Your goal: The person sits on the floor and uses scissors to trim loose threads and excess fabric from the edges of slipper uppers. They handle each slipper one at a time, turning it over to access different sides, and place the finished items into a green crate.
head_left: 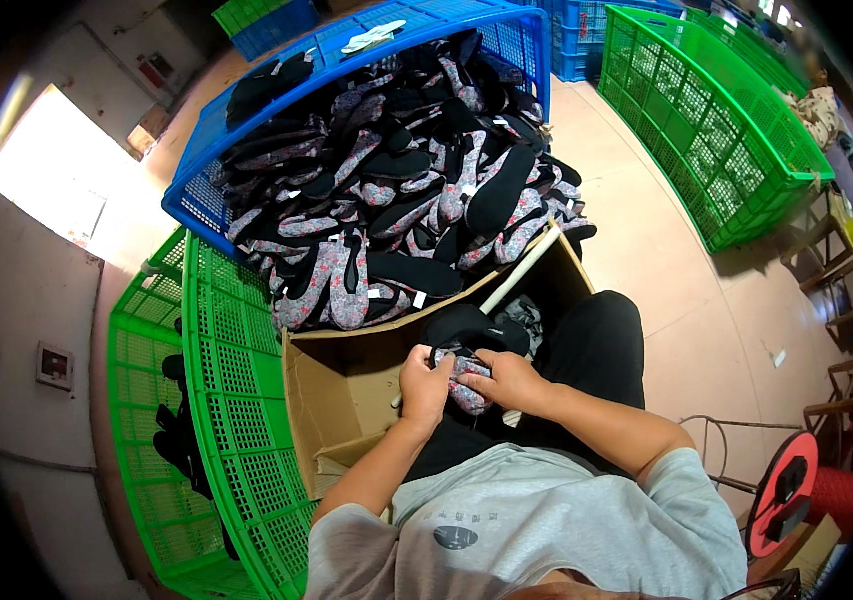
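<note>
Close in front of my lap, both hands grip one fabric slipper (469, 398) in a grey and red floral print with black parts. My left hand (427, 385) pinches its left side with the thumb on top. From the right, my right hand (515, 383) closes on it with the thumb pressed against the floral cloth. My palms and the slipper's underside are hidden. Just beyond my hands lies a black padded piece (477, 328). A big heap of similar slippers (417, 190), floral with black soles, spills from a tipped blue crate (202, 165).
An open cardboard box (332, 375) stands before me, a pale rod (522, 268) across it. Green crates (247, 400) flank my left, with another green crate (712, 130) at far right. A red spool (785, 495) on a wire stand is near my right elbow.
</note>
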The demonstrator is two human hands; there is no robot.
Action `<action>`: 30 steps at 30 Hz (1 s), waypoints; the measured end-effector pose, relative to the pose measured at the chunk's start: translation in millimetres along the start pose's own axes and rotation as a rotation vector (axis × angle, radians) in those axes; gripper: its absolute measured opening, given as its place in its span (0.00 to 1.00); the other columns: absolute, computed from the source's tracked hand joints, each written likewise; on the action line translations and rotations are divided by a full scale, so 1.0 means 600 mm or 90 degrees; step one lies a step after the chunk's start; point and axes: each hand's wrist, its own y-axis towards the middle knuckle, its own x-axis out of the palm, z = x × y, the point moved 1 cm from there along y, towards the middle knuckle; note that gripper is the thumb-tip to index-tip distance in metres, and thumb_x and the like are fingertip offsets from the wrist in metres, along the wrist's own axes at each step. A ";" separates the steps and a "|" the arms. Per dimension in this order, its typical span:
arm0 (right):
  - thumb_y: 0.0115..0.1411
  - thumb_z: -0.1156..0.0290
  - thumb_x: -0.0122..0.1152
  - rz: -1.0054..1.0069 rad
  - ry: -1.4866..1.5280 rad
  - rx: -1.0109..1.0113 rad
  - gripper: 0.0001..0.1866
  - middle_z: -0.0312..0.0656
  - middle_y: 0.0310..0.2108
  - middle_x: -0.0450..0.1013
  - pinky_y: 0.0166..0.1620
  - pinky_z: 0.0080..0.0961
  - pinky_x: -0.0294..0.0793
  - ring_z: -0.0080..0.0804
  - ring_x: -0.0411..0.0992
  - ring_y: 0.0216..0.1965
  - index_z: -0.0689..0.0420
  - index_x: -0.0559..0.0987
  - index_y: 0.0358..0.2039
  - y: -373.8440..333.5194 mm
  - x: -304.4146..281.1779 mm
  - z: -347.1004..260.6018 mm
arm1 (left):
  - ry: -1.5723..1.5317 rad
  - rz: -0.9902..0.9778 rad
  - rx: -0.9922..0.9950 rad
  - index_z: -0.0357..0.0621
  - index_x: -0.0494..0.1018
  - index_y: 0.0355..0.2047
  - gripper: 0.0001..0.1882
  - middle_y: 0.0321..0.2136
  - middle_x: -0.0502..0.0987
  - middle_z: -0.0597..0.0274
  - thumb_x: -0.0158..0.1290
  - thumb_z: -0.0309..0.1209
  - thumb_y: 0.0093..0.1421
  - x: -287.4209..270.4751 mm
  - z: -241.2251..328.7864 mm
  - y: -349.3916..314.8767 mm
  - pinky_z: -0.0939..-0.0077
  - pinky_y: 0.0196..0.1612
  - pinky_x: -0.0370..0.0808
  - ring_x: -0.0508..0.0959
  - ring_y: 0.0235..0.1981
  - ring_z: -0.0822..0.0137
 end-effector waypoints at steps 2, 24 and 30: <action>0.58 0.53 0.61 0.022 0.008 0.000 0.22 0.58 0.28 0.76 0.36 0.45 0.72 0.58 0.74 0.32 0.62 0.78 0.37 0.010 0.003 0.011 | 0.120 -0.019 0.037 0.38 0.71 0.28 0.06 0.21 0.70 0.69 0.57 0.25 0.58 -0.006 0.004 0.006 0.80 0.26 0.66 0.68 0.23 0.80; 0.59 0.67 0.62 0.031 0.504 0.274 0.11 0.37 0.31 0.76 0.32 0.23 0.70 0.23 0.71 0.29 0.58 0.78 0.39 0.086 0.023 0.037 | -0.065 -0.071 -0.067 0.37 0.68 0.42 0.15 0.34 0.75 0.65 0.60 0.23 0.57 -0.013 -0.018 -0.050 0.84 0.38 0.71 0.73 0.33 0.78; 0.58 0.67 0.62 0.152 0.399 0.123 0.13 0.43 0.31 0.77 0.39 0.29 0.73 0.30 0.73 0.31 0.64 0.77 0.38 0.088 0.065 0.083 | -0.078 0.034 -0.016 0.35 0.70 0.39 0.15 0.29 0.75 0.66 0.63 0.25 0.54 0.010 -0.037 -0.066 0.82 0.34 0.72 0.72 0.29 0.78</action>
